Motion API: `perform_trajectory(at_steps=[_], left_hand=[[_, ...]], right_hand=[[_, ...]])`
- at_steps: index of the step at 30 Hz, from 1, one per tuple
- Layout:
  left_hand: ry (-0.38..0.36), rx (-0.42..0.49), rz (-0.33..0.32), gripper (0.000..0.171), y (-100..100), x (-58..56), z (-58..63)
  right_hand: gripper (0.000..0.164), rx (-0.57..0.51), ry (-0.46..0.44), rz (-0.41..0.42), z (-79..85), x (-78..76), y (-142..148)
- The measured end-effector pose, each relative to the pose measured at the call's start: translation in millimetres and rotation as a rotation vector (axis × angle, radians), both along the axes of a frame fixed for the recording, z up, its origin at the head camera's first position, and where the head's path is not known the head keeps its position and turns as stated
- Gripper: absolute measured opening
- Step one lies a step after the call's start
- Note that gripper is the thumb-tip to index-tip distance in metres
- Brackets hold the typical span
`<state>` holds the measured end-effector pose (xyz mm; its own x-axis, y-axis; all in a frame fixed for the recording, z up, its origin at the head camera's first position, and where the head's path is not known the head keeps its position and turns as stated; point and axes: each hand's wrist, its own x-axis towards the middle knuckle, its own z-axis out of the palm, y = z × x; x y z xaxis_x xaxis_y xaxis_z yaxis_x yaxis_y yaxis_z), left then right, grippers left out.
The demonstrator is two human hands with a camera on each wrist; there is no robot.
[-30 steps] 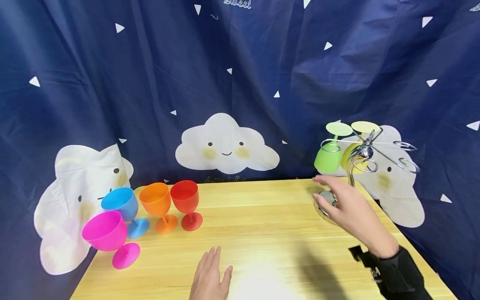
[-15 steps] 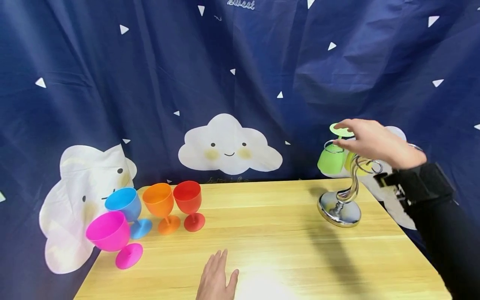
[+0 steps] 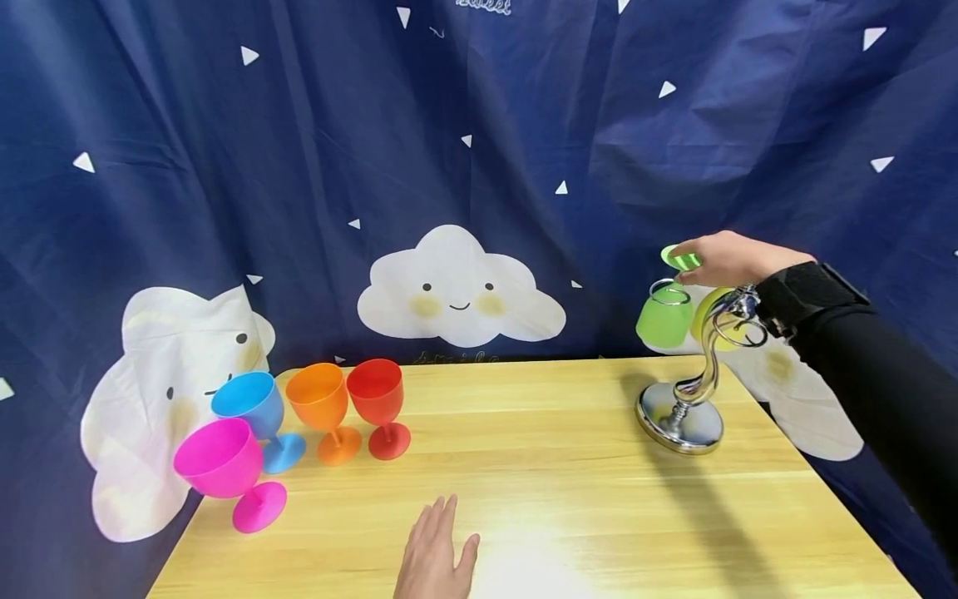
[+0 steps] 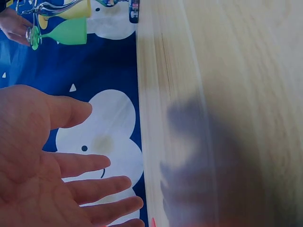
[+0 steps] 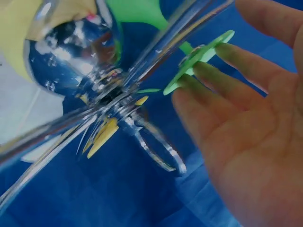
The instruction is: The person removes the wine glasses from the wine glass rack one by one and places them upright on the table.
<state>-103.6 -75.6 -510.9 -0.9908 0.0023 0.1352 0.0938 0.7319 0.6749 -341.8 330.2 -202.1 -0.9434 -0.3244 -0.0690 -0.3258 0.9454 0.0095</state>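
A green plastic goblet [image 3: 664, 318] hangs upside down in a wire ring of the chrome stemware rack [image 3: 707, 374]. My right hand [image 3: 729, 258] reaches over the rack, its fingertips right at the goblet's round foot. In the right wrist view the fingers [image 5: 227, 94] are extended against the flat of that foot, and the thumb stands apart. Behind the rack's post a yellow goblet [image 3: 711, 320] hangs inverted, partly hidden. My left hand [image 3: 434, 553] is low over the front of the table with fingers straight, palm visible in the left wrist view, holding nothing.
On the left of the wooden table [image 3: 524, 433] stand a red goblet [image 3: 377, 395], an orange goblet [image 3: 318, 399], a blue goblet [image 3: 254, 403] and a magenta goblet [image 3: 220, 462], all upright. A dark blue curtain [image 3: 479, 108] with clouds hangs behind the table.
My right hand has risen from in front of the rack up to the green goblet's foot. The left hand stays about where it was, and the goblets on the table have not moved.
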Motion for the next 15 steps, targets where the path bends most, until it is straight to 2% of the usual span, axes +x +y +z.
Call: perform_trajectory(at_steps=[3,8,15], left_hand=[[-0.012,0.009,-0.009,0.063,1,-0.8,-0.3],[-0.035,0.02,-0.018,0.063,4,-1.7,-0.6],[-0.05,0.038,-0.024,0.064,8,-2.0,-0.5]], right_hand=[[0.055,-0.006,0.001,0.001,-5.2,-4.0,1],[0.05,0.004,0.065,0.045,-7.5,-9.3,0],[0.033,0.052,0.144,0.117,-5.0,-13.4,-2]])
